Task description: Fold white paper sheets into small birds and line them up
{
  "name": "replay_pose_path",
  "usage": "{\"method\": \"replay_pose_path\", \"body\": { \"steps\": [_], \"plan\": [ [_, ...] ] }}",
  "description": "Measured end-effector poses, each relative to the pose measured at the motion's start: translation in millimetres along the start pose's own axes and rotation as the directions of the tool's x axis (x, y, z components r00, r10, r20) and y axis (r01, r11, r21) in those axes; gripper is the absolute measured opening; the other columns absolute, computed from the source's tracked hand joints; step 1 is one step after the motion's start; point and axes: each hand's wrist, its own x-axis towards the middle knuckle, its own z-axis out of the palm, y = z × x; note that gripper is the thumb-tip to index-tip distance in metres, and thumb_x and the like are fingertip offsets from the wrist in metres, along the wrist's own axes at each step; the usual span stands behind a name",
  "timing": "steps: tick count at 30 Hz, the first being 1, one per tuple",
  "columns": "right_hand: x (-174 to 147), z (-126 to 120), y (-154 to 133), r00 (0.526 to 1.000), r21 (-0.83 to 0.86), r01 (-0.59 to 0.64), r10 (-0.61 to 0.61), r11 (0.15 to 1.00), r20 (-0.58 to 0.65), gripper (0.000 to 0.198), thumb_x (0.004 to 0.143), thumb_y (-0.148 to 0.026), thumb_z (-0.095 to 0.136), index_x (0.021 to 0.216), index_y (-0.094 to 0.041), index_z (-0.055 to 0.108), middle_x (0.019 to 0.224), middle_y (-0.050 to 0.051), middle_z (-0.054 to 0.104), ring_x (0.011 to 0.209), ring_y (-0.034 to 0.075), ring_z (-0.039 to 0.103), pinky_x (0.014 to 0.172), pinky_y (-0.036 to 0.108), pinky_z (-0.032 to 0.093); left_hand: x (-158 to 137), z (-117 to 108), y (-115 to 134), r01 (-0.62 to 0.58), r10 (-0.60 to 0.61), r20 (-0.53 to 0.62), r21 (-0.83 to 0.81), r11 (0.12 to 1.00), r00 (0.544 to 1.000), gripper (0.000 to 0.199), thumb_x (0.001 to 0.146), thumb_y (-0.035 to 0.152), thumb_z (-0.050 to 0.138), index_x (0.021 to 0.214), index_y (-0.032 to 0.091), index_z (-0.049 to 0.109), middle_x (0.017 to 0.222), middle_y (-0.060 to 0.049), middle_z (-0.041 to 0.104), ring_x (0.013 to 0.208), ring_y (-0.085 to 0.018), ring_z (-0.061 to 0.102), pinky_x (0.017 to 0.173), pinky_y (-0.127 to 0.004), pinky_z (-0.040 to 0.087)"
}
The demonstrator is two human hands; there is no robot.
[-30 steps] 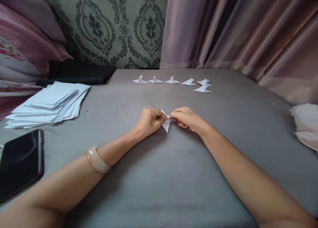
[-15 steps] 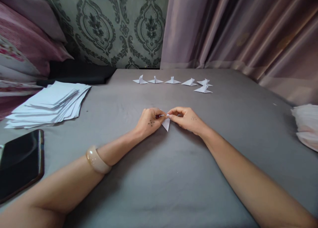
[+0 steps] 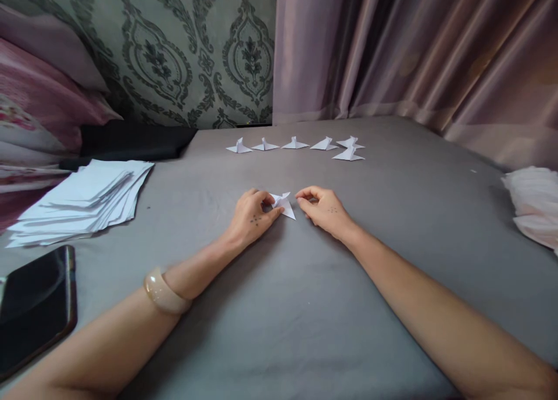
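Note:
Between the thumb and fingers of my left hand (image 3: pixel 254 214) is a small white origami crane (image 3: pixel 285 206), its pointed wing and a raised tip showing to the right of the thumb. The rest of the crane is hidden behind that hand. A short gap to the right of it, my right hand (image 3: pixel 323 207) hovers with thumb and index finger curled close to each other, and no paper shows in it. Farther back on the grey cloth stand several finished-looking paper cranes (image 3: pixel 295 143) in a row, two of them close together at the right end.
A stack of white paper sheets (image 3: pixel 82 199) lies at the left, with a black phone (image 3: pixel 37 310) nearer me and a dark folded cloth (image 3: pixel 135 139) behind. At the right edge sits a whitish plastic-wrapped bundle (image 3: pixel 534 205). Curtains (image 3: pixel 331 51) and patterned wallpaper (image 3: pixel 200 57) border the back.
My right hand has let go of the paper crane and moved slightly away from it. The crane has turned in my left hand, and the whole view has shifted a little.

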Motion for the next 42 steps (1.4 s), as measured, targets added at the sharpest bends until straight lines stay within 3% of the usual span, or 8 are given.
{"method": "replay_pose_path", "body": {
  "steps": [4, 7, 10, 12, 15, 21, 28, 42],
  "plan": [
    [4.9, 3.8, -1.3, 0.995, 0.182, -0.041, 0.056, 0.982, -0.078, 0.018, 0.073, -0.026, 0.060, 0.089, -0.018, 0.063, 0.080, 0.000, 0.060, 0.046, 0.005, 0.046, 0.035, 0.018, 0.030, 0.1, 3.7, 0.5, 0.006, -0.006, -0.008, 0.021, 1.000, 1.000, 0.015, 0.077, 0.032, 0.065, 0.076, 0.017, 0.065, 0.084, -0.005, 0.062, 0.074, -0.017, 0.058, 0.073, -0.031, 0.048],
    [8.0, 4.9, -2.1, 0.992, 0.179, -0.033, 0.055, 0.983, -0.118, 0.017, 0.076, -0.027, 0.056, 0.090, -0.018, 0.061, 0.083, 0.001, 0.061, 0.048, 0.006, 0.049, 0.036, 0.019, 0.031, 1.3, 5.7, -1.3, -0.008, 0.009, -0.028, 0.046, 0.999, 1.000, 0.016, 0.078, 0.032, 0.062, 0.073, 0.017, 0.064, 0.083, -0.005, 0.064, 0.072, -0.016, 0.058, 0.071, -0.029, 0.047],
    [4.2, 2.3, -4.2, 0.973, -0.084, -0.006, -0.014, 0.996, -0.232, 0.014, 0.079, -0.026, 0.052, 0.087, -0.020, 0.061, 0.083, 0.003, 0.065, 0.064, 0.012, 0.060, 0.051, 0.022, 0.041, 12.1, 4.2, -2.9, 0.028, -0.025, -0.041, 0.076, 0.997, 0.999, 0.019, 0.077, 0.034, 0.060, 0.070, 0.017, 0.065, 0.079, -0.005, 0.065, 0.070, -0.016, 0.058, 0.068, -0.028, 0.045],
    [-3.3, 0.0, -6.9, 0.961, -0.362, -0.003, -0.098, 0.932, -0.260, 0.011, 0.079, -0.024, 0.051, 0.082, -0.020, 0.061, 0.082, 0.006, 0.068, 0.079, 0.019, 0.064, 0.065, 0.027, 0.045, 27.4, 2.2, -0.8, 0.123, -0.117, -0.074, 0.080, 0.989, 0.990, 0.021, 0.076, 0.036, 0.060, 0.069, 0.017, 0.066, 0.073, -0.004, 0.065, 0.070, -0.018, 0.059, 0.065, -0.027, 0.044],
    [-19.0, 0.6, -12.1, 0.985, -0.629, 0.003, -0.111, 0.777, -0.133, 0.017, 0.082, -0.020, 0.047, 0.090, -0.018, 0.062, 0.088, 0.013, 0.070, 0.085, 0.025, 0.067, 0.072, 0.033, 0.045, 59.2, 4.1, 10.6, 0.260, -0.249, -0.117, 0.096, 0.961, 0.961, 0.025, 0.078, 0.037, 0.056, 0.074, 0.016, 0.069, 0.070, -0.006, 0.067, 0.074, -0.020, 0.063, 0.066, -0.028, 0.043],
    [-39.0, 11.4, -16.6, 0.974, -0.770, 0.183, -0.219, 0.611, 0.057, 0.026, 0.081, -0.014, 0.045, 0.104, -0.013, 0.058, 0.102, 0.017, 0.067, 0.097, 0.026, 0.065, 0.076, 0.035, 0.048, 124.7, 36.9, 51.7, 0.239, -0.217, -0.140, 0.163, 0.957, 0.966, 0.024, 0.077, 0.033, 0.057, 0.086, 0.017, 0.073, 0.085, -0.009, 0.073, 0.090, -0.025, 0.066, 0.078, -0.031, 0.046],
    [-28.2, 11.3, -12.1, 0.983, -0.691, 0.130, -0.183, 0.711, -0.003, 0.027, 0.085, -0.019, 0.043, 0.108, -0.015, 0.056, 0.094, 0.012, 0.071, 0.089, 0.025, 0.070, 0.073, 0.034, 0.049, 166.8, 77.2, 78.7, 0.300, -0.268, -0.156, 0.236, 0.924, 0.951, 0.023, 0.078, 0.024, 0.055, 0.091, 0.014, 0.072, 0.101, -0.017, 0.072, 0.102, -0.031, 0.065, 0.083, -0.037, 0.045],
    [-17.2, 12.5, -6.6, 0.977, -0.616, 0.159, -0.213, 0.772, -0.014, 0.025, 0.083, -0.013, 0.043, 0.102, -0.015, 0.059, 0.087, 0.013, 0.074, 0.086, 0.026, 0.071, 0.071, 0.035, 0.051, 183.4, 100.6, 56.5, 0.342, -0.346, -0.028, 0.242, 0.908, 0.938, 0.022, 0.074, 0.029, 0.058, 0.087, 0.016, 0.070, 0.098, -0.016, 0.071, 0.100, -0.033, 0.065, 0.078, -0.037, 0.048]
  ]
}}
